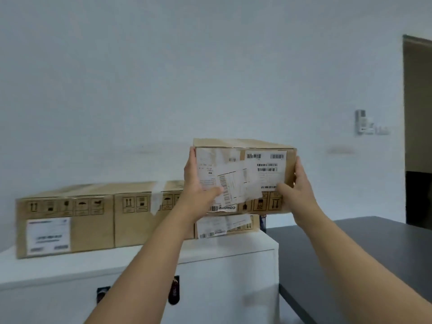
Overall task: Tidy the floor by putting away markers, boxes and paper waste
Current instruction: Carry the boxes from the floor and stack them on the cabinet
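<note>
From the head view, I have my left hand [198, 183] and right hand [297, 183] gripping the sides of a labelled cardboard box [243, 174], held above another box [228, 224] at the white counter's [222, 247] right end. I judge this the stacking step; next I lower it squarely.

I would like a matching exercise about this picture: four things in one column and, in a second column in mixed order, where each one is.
Things:
1. held box
2. long box
3. white cabinet
4. dark table

Places:
A. under the row of boxes
B. on the right of the cabinet
C. between the left hand and the right hand
D. on the cabinet's left part

Pairs: 1-C, 2-D, 3-A, 4-B
</note>
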A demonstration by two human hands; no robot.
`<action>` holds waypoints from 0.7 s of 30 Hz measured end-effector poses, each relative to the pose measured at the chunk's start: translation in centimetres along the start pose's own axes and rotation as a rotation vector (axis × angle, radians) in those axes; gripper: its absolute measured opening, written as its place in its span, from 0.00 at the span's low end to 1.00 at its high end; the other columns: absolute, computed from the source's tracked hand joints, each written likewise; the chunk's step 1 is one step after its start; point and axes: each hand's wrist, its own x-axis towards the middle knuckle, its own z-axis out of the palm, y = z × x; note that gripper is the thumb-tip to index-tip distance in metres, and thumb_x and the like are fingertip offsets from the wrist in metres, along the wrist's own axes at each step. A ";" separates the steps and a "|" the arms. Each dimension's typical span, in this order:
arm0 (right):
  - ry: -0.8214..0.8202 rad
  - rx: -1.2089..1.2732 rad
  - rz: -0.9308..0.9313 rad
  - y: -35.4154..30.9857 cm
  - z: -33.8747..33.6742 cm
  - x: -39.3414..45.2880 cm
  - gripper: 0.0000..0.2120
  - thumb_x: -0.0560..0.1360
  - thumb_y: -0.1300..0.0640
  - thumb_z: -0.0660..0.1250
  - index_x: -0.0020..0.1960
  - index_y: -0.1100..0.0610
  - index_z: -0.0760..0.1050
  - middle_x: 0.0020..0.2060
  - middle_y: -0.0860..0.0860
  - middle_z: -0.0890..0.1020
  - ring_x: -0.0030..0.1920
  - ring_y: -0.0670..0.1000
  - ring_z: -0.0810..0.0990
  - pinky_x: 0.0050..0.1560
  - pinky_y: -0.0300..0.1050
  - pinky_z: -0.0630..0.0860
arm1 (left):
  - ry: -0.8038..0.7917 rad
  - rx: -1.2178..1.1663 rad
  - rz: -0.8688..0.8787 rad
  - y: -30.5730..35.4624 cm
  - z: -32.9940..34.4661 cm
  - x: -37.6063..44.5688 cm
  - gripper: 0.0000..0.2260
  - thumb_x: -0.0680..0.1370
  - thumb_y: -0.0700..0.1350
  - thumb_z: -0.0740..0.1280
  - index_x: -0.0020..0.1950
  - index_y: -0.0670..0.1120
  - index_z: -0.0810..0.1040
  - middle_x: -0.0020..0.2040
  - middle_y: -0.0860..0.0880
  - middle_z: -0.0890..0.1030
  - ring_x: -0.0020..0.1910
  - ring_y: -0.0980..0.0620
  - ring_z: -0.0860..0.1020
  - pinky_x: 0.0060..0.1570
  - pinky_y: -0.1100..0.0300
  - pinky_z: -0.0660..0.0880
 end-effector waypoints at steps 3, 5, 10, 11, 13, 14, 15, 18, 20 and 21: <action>0.051 -0.116 0.077 3.0 1.8 2.0 0.44 0.74 0.65 0.64 0.78 0.40 0.43 0.71 0.46 0.69 0.68 0.51 0.71 0.62 0.56 0.76 | -0.053 0.180 -0.038 -3.5 -2.3 1.5 0.46 0.77 0.31 0.65 0.79 0.61 0.40 0.72 0.63 0.57 0.74 0.55 0.63 0.58 0.61 0.78; 0.105 -0.146 0.108 4.5 2.3 3.5 0.43 0.77 0.62 0.65 0.78 0.41 0.41 0.70 0.48 0.70 0.68 0.53 0.72 0.63 0.56 0.75 | -0.054 0.243 -0.085 -5.2 -3.1 2.1 0.44 0.78 0.37 0.68 0.80 0.59 0.42 0.72 0.63 0.61 0.69 0.58 0.70 0.48 0.68 0.77; 0.096 -0.259 0.139 6.5 4.1 6.1 0.43 0.78 0.56 0.67 0.79 0.47 0.38 0.69 0.50 0.72 0.69 0.53 0.72 0.67 0.55 0.68 | 0.240 0.372 -0.127 -8.1 -3.4 3.7 0.32 0.75 0.52 0.73 0.76 0.56 0.62 0.58 0.59 0.78 0.47 0.65 0.76 0.47 0.65 0.69; 0.095 -0.272 0.146 7.0 4.4 6.6 0.44 0.78 0.58 0.67 0.79 0.48 0.38 0.67 0.50 0.73 0.68 0.53 0.72 0.67 0.54 0.68 | 0.280 0.390 -0.124 -8.6 -3.4 4.1 0.29 0.76 0.52 0.72 0.73 0.55 0.65 0.55 0.58 0.79 0.47 0.63 0.77 0.47 0.64 0.70; 0.077 -0.332 0.153 7.7 5.0 7.3 0.44 0.77 0.62 0.67 0.80 0.48 0.40 0.61 0.48 0.74 0.63 0.51 0.73 0.64 0.51 0.70 | 0.309 0.469 -0.109 -9.8 -3.3 4.7 0.22 0.77 0.50 0.71 0.69 0.53 0.70 0.55 0.56 0.81 0.50 0.56 0.80 0.50 0.59 0.73; 0.057 -0.381 0.146 8.1 5.3 7.5 0.43 0.76 0.63 0.67 0.80 0.47 0.43 0.58 0.45 0.74 0.61 0.48 0.74 0.61 0.50 0.71 | 0.308 0.515 -0.103 -10.3 -3.3 4.9 0.19 0.77 0.48 0.71 0.67 0.52 0.72 0.55 0.55 0.82 0.51 0.54 0.80 0.51 0.57 0.75; 0.033 -0.429 0.139 8.6 5.6 7.8 0.43 0.76 0.64 0.67 0.79 0.47 0.44 0.57 0.43 0.74 0.59 0.47 0.74 0.59 0.49 0.73 | 0.312 0.555 -0.100 -10.8 -3.3 5.1 0.16 0.78 0.46 0.70 0.64 0.51 0.74 0.56 0.53 0.82 0.51 0.54 0.80 0.51 0.58 0.75; -0.040 -0.482 0.162 9.9 6.4 8.6 0.47 0.73 0.59 0.70 0.78 0.44 0.41 0.57 0.42 0.75 0.57 0.47 0.76 0.59 0.48 0.75 | 0.310 0.672 -0.059 -11.9 -3.3 5.6 0.11 0.79 0.44 0.67 0.61 0.51 0.79 0.54 0.54 0.83 0.52 0.54 0.80 0.52 0.59 0.75; -0.082 -0.519 0.194 10.8 6.6 9.2 0.48 0.69 0.48 0.69 0.77 0.39 0.40 0.66 0.49 0.72 0.65 0.54 0.74 0.63 0.58 0.74 | 0.268 0.896 -0.001 -12.8 -3.5 6.0 0.13 0.79 0.48 0.65 0.62 0.56 0.78 0.53 0.55 0.84 0.57 0.48 0.77 0.56 0.52 0.75; -0.118 -0.552 0.202 11.7 6.4 9.7 0.46 0.69 0.47 0.68 0.77 0.39 0.41 0.70 0.51 0.68 0.69 0.58 0.70 0.65 0.62 0.72 | 0.232 1.021 -0.020 -13.0 -3.5 6.1 0.14 0.79 0.50 0.64 0.64 0.58 0.77 0.56 0.55 0.83 0.60 0.46 0.74 0.58 0.49 0.73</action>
